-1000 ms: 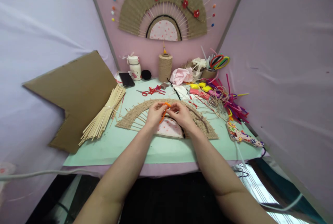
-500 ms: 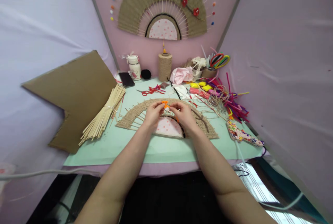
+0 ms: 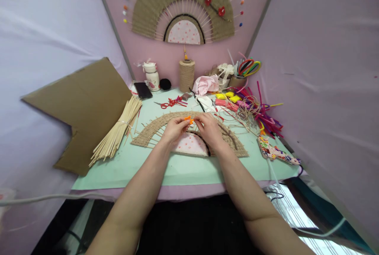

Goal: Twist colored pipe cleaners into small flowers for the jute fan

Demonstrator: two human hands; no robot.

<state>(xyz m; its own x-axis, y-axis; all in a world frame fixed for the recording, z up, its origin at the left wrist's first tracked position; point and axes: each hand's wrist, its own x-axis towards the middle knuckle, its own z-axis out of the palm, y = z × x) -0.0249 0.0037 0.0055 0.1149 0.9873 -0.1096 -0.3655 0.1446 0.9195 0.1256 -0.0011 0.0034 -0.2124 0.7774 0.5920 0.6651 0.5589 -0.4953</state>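
Note:
My left hand (image 3: 174, 129) and my right hand (image 3: 211, 129) meet above the middle of a woven jute fan (image 3: 148, 134) that lies flat on the mint-green mat (image 3: 142, 168). Between their fingertips they pinch a small orange pipe cleaner (image 3: 188, 119), bent into a tight shape. Both hands are closed on it. Under the hands the fan's pink dotted half-circle centre (image 3: 191, 146) shows, with bare sticks running out to the jute band.
A bundle of bamboo sticks (image 3: 118, 130) and a cardboard sheet (image 3: 79, 105) lie left. Red scissors (image 3: 166, 105), a twine spool (image 3: 186, 74), a jar (image 3: 151, 76) and a phone (image 3: 143, 89) stand behind. Coloured pipe cleaners (image 3: 263, 115) and a glue gun (image 3: 274, 152) lie right. A finished fan (image 3: 183, 6) hangs on the wall.
The long trailing end of the orange pipe cleaner has been wound in; now only a small orange knot shows between my fingertips. The view has tilted slightly.

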